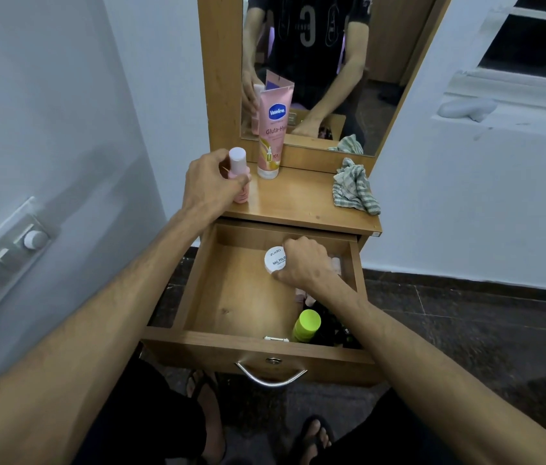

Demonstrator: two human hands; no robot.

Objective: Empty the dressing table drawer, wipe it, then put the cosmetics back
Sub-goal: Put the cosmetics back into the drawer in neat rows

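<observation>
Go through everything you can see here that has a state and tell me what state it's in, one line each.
drawer: pulled open, some cosmetics inside
left hand: grips the pink bottle
pink bottle: upright on the tabletop, capped
Vaseline tube: standing cap down by the mirror
right hand: grips the white jar in the drawer
white jar: lidded
cloth: crumpled on the tabletop
green-capped bottle: capped, in the drawer

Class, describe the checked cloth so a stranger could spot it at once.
Start at the wooden dressing table top below the mirror. At its right end lies a crumpled green-and-white checked cloth. Unlike the pink Vaseline tube further left, it is soft fabric.
</observation>
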